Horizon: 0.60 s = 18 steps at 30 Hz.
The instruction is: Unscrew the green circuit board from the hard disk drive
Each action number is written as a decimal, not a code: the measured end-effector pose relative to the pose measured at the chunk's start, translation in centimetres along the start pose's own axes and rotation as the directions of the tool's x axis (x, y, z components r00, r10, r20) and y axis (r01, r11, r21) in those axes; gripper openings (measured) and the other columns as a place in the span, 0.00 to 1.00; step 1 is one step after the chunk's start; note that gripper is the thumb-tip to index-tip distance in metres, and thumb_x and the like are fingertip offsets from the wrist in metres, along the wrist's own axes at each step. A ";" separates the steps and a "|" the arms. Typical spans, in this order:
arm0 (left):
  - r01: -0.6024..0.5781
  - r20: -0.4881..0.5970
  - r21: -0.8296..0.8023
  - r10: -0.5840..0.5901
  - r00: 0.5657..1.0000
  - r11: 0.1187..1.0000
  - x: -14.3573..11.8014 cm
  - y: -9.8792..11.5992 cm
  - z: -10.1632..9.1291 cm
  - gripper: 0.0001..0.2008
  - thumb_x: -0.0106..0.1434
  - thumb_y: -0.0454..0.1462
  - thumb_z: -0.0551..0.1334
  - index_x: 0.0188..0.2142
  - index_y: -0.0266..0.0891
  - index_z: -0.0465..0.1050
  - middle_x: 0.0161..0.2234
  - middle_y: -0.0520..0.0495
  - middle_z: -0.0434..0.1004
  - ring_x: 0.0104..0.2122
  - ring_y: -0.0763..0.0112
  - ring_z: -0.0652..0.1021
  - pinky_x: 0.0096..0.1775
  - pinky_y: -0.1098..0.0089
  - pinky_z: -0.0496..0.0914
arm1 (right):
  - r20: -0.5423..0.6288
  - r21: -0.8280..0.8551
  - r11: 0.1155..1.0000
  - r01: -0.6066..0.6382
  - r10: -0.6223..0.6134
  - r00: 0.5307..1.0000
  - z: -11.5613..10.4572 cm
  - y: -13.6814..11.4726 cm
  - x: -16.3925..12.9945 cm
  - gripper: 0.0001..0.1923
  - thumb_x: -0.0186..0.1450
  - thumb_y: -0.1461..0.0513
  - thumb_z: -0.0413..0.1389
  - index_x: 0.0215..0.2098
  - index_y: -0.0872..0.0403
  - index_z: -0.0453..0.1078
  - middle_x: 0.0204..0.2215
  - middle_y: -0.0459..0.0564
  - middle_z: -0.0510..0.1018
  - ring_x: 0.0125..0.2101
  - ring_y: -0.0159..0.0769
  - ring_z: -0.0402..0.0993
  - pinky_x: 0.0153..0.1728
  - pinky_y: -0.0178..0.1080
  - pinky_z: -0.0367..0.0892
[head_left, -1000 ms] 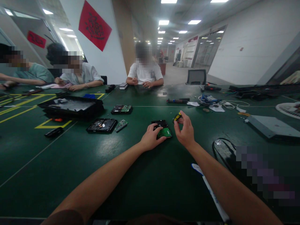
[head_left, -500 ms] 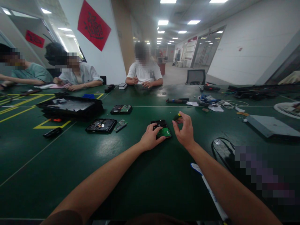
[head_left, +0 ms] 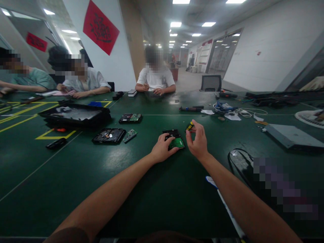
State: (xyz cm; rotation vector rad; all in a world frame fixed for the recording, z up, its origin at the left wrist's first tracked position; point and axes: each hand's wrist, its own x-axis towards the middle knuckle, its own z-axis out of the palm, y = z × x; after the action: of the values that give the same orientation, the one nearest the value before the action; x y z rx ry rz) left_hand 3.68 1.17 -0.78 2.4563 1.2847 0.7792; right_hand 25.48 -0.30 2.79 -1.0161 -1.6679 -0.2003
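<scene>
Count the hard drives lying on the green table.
3: one hard drive under the left hand at, an opened drive to its left, another drive behind that. Others may be hidden.

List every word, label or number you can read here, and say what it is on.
None can be read.
Red wall hanging: dark characters, too blurred.
Smaller red sign: too blurred.
Green circuit board of the hard drive under the left hand: markings too small.
Screwdriver in the right hand: no legible print.
</scene>
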 end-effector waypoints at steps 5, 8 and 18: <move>0.005 0.017 0.006 -0.005 1.000 1.000 0.0 0.1 -0.1 0.32 0.66 0.55 0.64 0.64 0.45 0.68 0.66 0.37 0.57 0.68 0.44 0.60 0.64 0.45 0.64 | -0.010 -0.017 1.000 -0.015 0.015 1.000 0.1 0.0 0.0 0.31 0.72 0.61 0.54 0.71 0.48 0.52 0.59 0.61 0.68 0.47 0.45 0.77 0.47 0.52 0.79; 0.010 0.023 0.009 -0.010 1.000 1.000 0.0 0.1 -0.2 0.32 0.66 0.55 0.64 0.64 0.45 0.68 0.66 0.37 0.57 0.68 0.44 0.60 0.64 0.46 0.65 | -0.012 -0.017 1.000 -0.019 0.019 1.000 0.0 0.1 0.0 0.32 0.72 0.60 0.55 0.71 0.47 0.52 0.58 0.61 0.68 0.48 0.46 0.75 0.46 0.51 0.79; 0.002 0.017 0.024 -0.002 1.000 1.000 0.0 0.0 0.0 0.32 0.66 0.55 0.64 0.64 0.44 0.69 0.66 0.37 0.57 0.67 0.45 0.60 0.65 0.47 0.64 | -0.019 -0.026 0.999 -0.036 0.035 0.999 -0.1 0.2 0.1 0.29 0.73 0.60 0.52 0.71 0.48 0.53 0.59 0.61 0.67 0.50 0.47 0.74 0.48 0.52 0.79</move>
State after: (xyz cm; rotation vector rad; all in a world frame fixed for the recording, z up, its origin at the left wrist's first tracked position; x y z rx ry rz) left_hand 3.69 1.23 -0.80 2.4749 1.2973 0.7444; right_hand 25.68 -0.14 2.85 -1.0598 -1.6335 -0.2078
